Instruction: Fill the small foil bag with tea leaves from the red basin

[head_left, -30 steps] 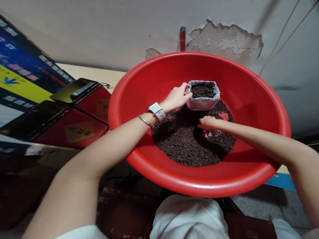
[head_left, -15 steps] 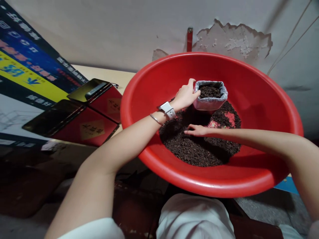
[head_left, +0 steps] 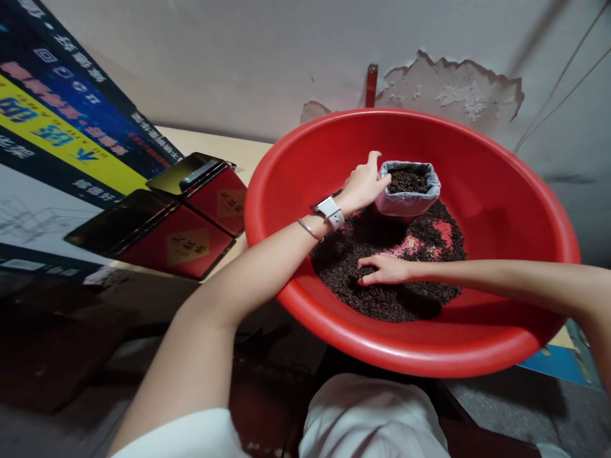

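Note:
A big red basin (head_left: pixel 296 165) holds a heap of dark loose tea leaves (head_left: pixel 377 299). A small box lined with a clear bag (head_left: pixel 405 200) stands on the far side of the heap, filled with the same leaves. My left hand (head_left: pixel 361 186), with a white watch and a bangle on the wrist, grips the box's left edge. My right hand (head_left: pixel 383 269) lies on the heap near its middle, fingers curled down into the leaves.
Two red boxes with dark lids (head_left: pixel 191 210) lie on a pale table to the basin's left. A blue and yellow printed banner (head_left: pixel 57 127) leans at far left. A grey wall with peeling plaster (head_left: pixel 449 86) stands behind the basin.
My right hand has slid left and toward me across the heap and its fingers now dig into the leaves. The left hand stays on the box's edge.

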A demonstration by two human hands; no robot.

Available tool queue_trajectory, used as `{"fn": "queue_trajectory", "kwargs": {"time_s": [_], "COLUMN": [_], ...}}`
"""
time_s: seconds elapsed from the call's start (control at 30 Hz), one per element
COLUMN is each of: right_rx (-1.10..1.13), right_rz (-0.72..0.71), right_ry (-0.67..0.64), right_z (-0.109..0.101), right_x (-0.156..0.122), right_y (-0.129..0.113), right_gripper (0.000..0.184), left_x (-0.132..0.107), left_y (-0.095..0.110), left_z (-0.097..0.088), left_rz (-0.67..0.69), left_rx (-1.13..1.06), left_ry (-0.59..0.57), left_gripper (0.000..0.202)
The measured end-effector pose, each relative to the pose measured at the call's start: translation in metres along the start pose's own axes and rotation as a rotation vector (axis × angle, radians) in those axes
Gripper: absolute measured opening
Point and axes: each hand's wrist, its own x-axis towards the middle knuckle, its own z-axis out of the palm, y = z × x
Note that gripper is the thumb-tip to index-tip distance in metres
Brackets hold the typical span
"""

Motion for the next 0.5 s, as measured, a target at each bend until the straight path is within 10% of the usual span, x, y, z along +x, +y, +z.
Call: {"fn": "queue_trajectory", "kwargs": {"time_s": [0.5], "right_rx": [-0.586], "right_rz": [0.271], "right_ry": [0.741], "right_z": [-0.184], "right_x": [-0.026], "right_y": [-0.009], "right_gripper": [0.039], "left_x": [0.002], "left_y": [-0.001], "left_z": [-0.006], "left_rz": [-0.148], "left_rx": [0.054], "left_ry": [0.139], "left_gripper": [0.047]}}
